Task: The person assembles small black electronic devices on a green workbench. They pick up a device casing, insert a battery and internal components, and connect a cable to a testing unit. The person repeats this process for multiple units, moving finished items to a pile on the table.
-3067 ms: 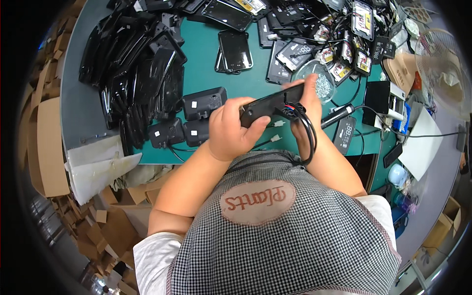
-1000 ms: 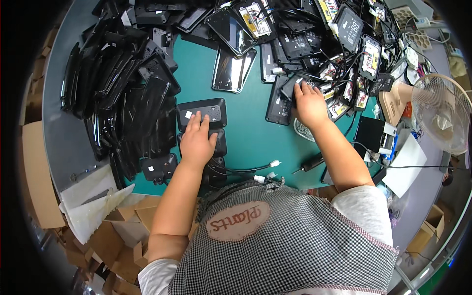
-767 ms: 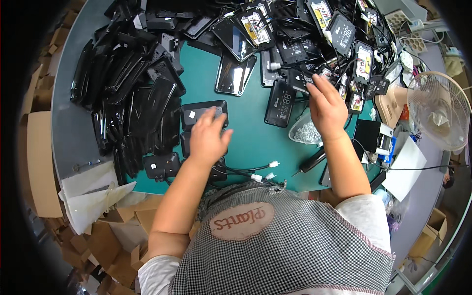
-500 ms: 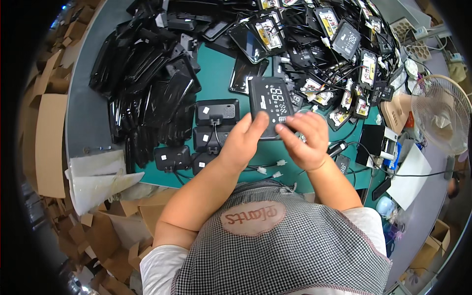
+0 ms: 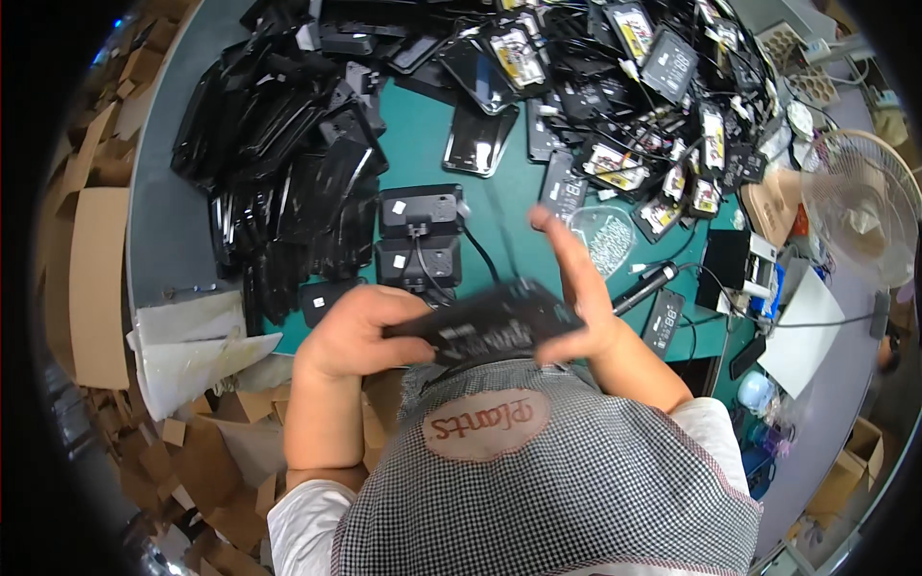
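Note:
A black panel with a digital display is raised just in front of my apron, tilted and smeared by motion. Around its left end my left hand is closed, thumb toward me. My right hand is at the panel's right end, its thumb by the near corner and its upper fingers stretched out away from the panel. Beyond my hands lie two black housings with cables. A black pen-shaped tool, probably an electric screwdriver, lies right of my right hand, near another display panel.
Stacked glossy black covers fill the left side of the green mat. Wired display boards are heaped at the back right. A clear round piece with white markings lies nearby. At far right stands a fan; cardboard boxes line the left.
Both hands have brought the panel from mid-mat toward my body and tilted it. My right fingers have spread away from its face. The round clear piece and pen-shaped tool show more fully.

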Demonstrator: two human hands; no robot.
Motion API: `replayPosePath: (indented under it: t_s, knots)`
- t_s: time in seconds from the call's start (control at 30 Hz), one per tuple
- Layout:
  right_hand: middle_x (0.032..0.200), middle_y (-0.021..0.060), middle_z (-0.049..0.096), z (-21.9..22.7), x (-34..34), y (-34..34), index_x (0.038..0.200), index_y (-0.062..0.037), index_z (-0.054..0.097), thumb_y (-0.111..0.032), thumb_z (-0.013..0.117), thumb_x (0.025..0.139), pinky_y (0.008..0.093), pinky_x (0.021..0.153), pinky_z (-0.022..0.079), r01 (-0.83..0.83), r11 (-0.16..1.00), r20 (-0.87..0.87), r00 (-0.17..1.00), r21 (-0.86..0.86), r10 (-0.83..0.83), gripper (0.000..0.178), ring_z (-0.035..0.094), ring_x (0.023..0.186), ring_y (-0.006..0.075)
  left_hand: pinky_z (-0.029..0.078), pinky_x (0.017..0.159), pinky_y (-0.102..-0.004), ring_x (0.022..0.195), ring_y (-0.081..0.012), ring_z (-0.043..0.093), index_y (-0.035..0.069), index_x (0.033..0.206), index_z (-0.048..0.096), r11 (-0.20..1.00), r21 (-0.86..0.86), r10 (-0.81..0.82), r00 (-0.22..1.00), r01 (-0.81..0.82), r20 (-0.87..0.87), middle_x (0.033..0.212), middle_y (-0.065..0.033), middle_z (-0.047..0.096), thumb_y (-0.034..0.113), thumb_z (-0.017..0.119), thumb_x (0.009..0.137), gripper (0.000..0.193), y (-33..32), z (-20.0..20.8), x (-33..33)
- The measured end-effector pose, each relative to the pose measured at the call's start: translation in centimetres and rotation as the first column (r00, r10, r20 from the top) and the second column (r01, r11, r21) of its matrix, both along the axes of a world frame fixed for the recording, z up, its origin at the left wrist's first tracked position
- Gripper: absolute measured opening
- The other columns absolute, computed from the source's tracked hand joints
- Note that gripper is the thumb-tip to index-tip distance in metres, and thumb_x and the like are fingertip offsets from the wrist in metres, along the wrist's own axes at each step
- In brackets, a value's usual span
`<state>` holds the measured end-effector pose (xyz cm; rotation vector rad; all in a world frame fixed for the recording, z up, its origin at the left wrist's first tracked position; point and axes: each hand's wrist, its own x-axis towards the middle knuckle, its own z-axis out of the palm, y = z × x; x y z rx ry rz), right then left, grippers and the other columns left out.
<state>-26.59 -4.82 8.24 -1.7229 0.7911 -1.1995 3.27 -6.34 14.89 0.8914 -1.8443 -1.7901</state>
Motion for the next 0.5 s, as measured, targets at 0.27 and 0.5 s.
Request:
replayPosePath:
  t_s: [0.27, 0.5]
  knots:
    - [0.099, 0.0089, 0.067, 3.4, 1.7, 1.9, 0.120, 0.0036, 0.055, -0.005, 0.067, 0.089, 0.0294, 0.073, 0.055, -0.323, 0.670, 0.294, 0.942, 0.669, 0.161, 0.034, 0.065, 0.083, 0.0148, 0.049, 0.065, -0.0322, 0.070, -0.0223, 0.064, -0.004, 0.093, 0.067, 0.995, -0.064, 0.085, 0.979, -0.075, 0.183, 0.077, -0.0150, 0.065, 0.015, 0.076, 0.076, 0.027, -1.6, -1.1, -2.2]
    - [0.081, 0.0100, 0.064, -1.0, 1.4, 0.3, 0.107, 0.0026, 0.057, -0.010, 0.059, 0.093, 0.0250, 0.045, 0.046, 0.109, 0.589, 0.051, 0.967, 0.801, -0.249, 0.019, 0.060, 0.055, 0.0153, 0.048, 0.094, -0.0426, 0.108, -0.0327, 0.061, 0.007, 0.113, 0.067, 0.586, -0.745, 0.792, 0.420, -0.318, 0.444, 0.114, -0.0138, 0.067, 0.031, 0.076, 0.080, 0.043, -8.7, -9.4, 0.9]
